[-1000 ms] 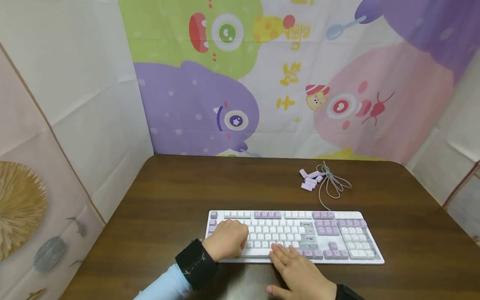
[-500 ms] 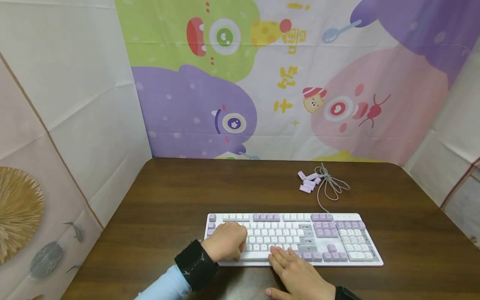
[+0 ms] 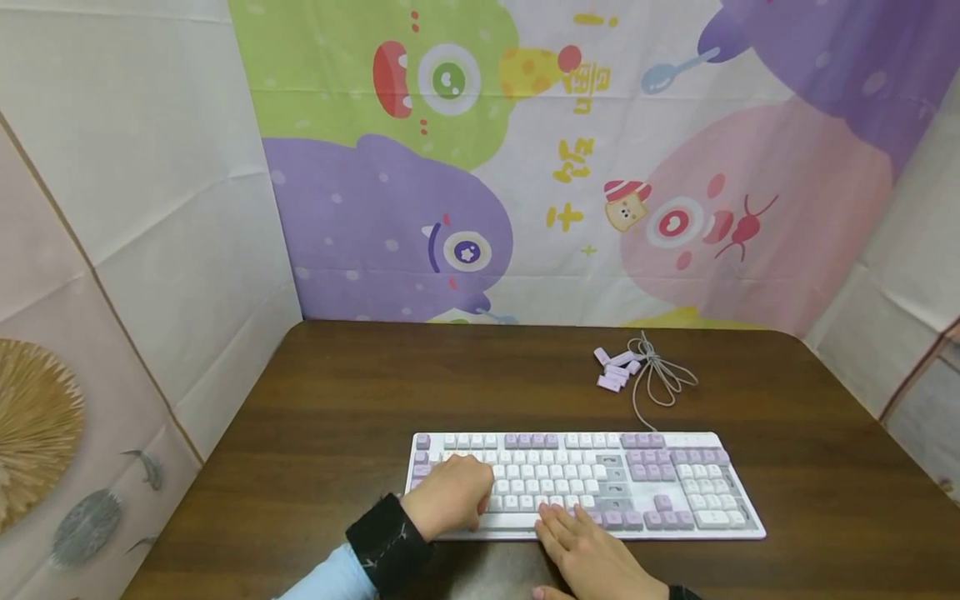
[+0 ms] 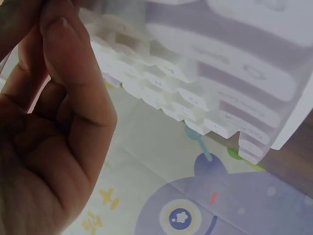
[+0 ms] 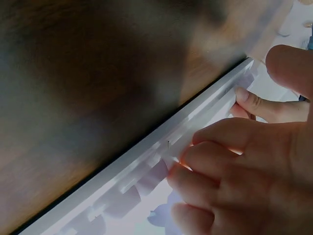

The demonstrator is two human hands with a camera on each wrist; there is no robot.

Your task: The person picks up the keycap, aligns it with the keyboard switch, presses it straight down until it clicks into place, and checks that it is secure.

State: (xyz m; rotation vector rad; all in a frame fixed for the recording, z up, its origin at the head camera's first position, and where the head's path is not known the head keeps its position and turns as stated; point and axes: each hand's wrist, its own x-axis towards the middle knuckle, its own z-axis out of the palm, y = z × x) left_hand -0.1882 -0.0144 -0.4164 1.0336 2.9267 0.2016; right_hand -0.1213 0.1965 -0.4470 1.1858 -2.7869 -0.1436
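A white and lilac keyboard [image 3: 585,487] lies on the brown table. Over its lower left keys bends my left hand [image 3: 453,493], fingers curled and thumb pointing down, pinching at a keycap that the hand hides. In the left wrist view the fingers [image 4: 80,88] curl beside the key rows, their tips out of sight at the top. My right hand [image 3: 588,550] rests with extended fingers on the front edge and bottom keys, right of the space bar [image 3: 510,522]. Grey slots [image 3: 617,504] without caps show right of the white letter keys.
Several loose lilac keycaps [image 3: 615,373] lie behind the keyboard, beside its bundled grey cable [image 3: 660,371]. A cartoon-printed cloth [image 3: 405,208] hangs at the table's back edge, with pale cloth walls [image 3: 187,167] on both sides.
The whole head view has shifted slightly, so the keyboard and hands sit a little lower. Both hands keep their places on the keyboard.
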